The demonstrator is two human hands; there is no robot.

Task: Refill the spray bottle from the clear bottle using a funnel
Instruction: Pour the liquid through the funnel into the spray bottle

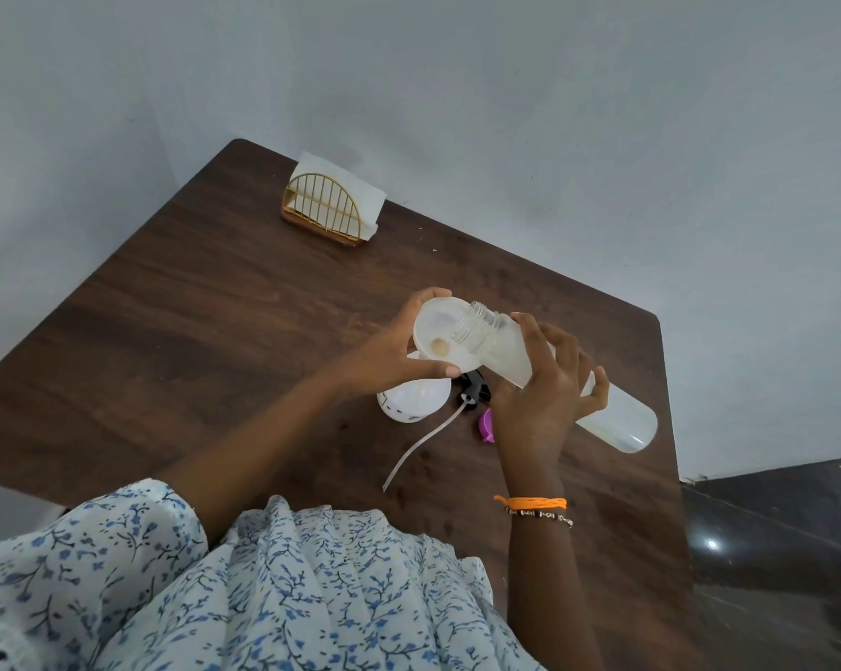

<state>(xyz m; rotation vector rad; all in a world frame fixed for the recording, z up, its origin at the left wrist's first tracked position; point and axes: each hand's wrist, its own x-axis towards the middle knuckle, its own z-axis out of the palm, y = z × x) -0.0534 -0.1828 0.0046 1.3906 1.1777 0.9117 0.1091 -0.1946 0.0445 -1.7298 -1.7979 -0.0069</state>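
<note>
A white funnel [438, 334] sits in the mouth of the white spray bottle [411, 401], which stands on the brown wooden table [215, 322]. My left hand [389, 348] grips the funnel's rim with thumb and fingers. My right hand [546, 385] grips the clear bottle [617, 418], which is tipped nearly flat with its open mouth over the funnel bowl. The black spray head [474, 386] with its long white dip tube [420, 445] lies on the table between my hands. A purple cap [487, 425] lies beside it, partly hidden behind my right hand.
A gold wire napkin holder [322, 213] with white napkins stands at the table's far left corner. Grey walls close in behind the table. The table's right edge drops to a dark floor [776, 549].
</note>
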